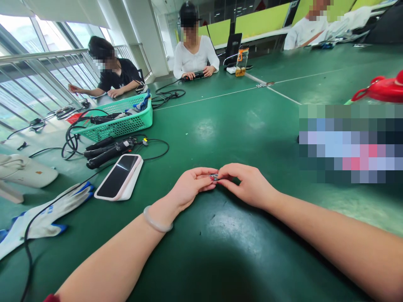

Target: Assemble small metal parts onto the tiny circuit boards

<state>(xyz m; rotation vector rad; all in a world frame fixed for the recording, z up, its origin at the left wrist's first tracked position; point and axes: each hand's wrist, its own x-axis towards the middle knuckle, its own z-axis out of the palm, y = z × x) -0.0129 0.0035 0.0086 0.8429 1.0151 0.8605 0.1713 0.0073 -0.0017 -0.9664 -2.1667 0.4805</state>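
My left hand point(192, 186) and right hand point(247, 184) meet low over the dark green counter point(226, 126), fingertips pinched on one tiny dark metal piece point(214, 177). It is so small I think it could slip out and roll away.

Both forearms are bare, without sleeves on the visible part. The left hand point(189, 186) has a pale, half-transparent bangle point(156, 220) around the wrist, smooth and round, and its fingernails are painted red. The right hand point(248, 184) wears no ring, watch or bracelet that can be seen.
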